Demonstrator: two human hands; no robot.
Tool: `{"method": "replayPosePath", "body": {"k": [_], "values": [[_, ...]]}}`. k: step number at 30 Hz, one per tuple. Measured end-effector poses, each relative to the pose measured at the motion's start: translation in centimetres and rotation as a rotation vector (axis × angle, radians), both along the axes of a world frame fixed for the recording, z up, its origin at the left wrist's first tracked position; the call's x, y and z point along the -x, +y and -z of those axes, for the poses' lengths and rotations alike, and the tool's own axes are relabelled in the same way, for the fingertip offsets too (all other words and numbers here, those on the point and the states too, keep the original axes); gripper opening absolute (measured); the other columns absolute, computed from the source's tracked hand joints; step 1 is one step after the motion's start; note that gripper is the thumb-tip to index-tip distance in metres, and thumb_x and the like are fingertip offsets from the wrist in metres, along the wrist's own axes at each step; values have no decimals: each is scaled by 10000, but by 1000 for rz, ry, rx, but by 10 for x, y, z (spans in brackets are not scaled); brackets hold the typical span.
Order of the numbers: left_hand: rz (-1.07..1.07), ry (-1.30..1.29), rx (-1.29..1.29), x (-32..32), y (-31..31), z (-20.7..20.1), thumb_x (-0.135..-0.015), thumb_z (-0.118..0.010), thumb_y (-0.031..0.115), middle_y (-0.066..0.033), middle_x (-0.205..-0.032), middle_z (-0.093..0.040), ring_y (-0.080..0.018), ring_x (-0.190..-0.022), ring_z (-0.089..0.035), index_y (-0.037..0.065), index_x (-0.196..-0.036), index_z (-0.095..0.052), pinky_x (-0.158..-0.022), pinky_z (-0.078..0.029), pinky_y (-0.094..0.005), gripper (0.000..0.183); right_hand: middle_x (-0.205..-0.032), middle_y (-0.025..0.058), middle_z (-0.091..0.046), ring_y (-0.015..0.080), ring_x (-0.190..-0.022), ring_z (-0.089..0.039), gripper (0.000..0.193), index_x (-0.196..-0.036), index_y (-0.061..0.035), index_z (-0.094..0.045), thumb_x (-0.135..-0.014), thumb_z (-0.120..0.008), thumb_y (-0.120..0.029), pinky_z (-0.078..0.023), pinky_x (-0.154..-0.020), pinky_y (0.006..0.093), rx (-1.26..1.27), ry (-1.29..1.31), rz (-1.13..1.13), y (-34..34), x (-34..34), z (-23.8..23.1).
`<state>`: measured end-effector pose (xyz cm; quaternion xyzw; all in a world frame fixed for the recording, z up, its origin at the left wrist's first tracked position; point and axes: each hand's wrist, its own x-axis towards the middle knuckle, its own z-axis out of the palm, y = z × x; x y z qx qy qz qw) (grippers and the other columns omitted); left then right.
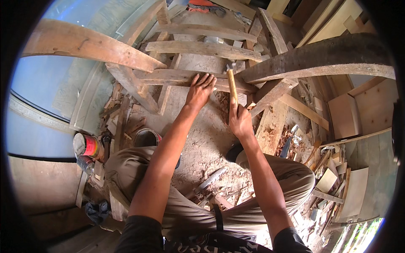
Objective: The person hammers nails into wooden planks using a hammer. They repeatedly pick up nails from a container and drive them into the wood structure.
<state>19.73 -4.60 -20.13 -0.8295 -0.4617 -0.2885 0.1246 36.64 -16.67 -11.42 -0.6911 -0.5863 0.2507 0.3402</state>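
The left hand lies over a wooden rail at 12 o'clock, fingertips on the wood; whether it grips cannot be told. At 1 o'clock the right hand is clamped around a hammer, whose head points toward 12. 2 thick beams flank the rail: a brown beam at 10 o'clock, a dark beam at 2. A red-labelled can stands at 9 o'clock.

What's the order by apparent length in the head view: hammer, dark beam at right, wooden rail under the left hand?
1. Dark beam
2. Wooden rail under the left hand
3. Hammer in the right hand
Nearness may exaggerate the beam's lead.
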Motion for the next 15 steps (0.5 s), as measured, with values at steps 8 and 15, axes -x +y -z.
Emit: {"method": "replayPosePath", "body": {"k": [8,15], "values": [[67,-160,-41,0,1,-1,-902,-646,230,-77,-1250,-647,-223,-1233,-566,75,-1198,-641,-1080,-363,-465,334,-766,378,-585,519,-808,-629,648,-845,99,-600,-1008,-411,-498,-473,-681,524,26,8,18,4,4,-11],[107,-239,-32,-3,1,0,-855,-703,195,-83,-1240,-652,-224,-1220,-577,77,-1181,-642,-1077,-365,-474,352,-750,375,-592,542,-817,-610,597,-866,101,-599,-1005,-442,-458,-483,-699,542,77,-12,12,4,-3,15]]}}
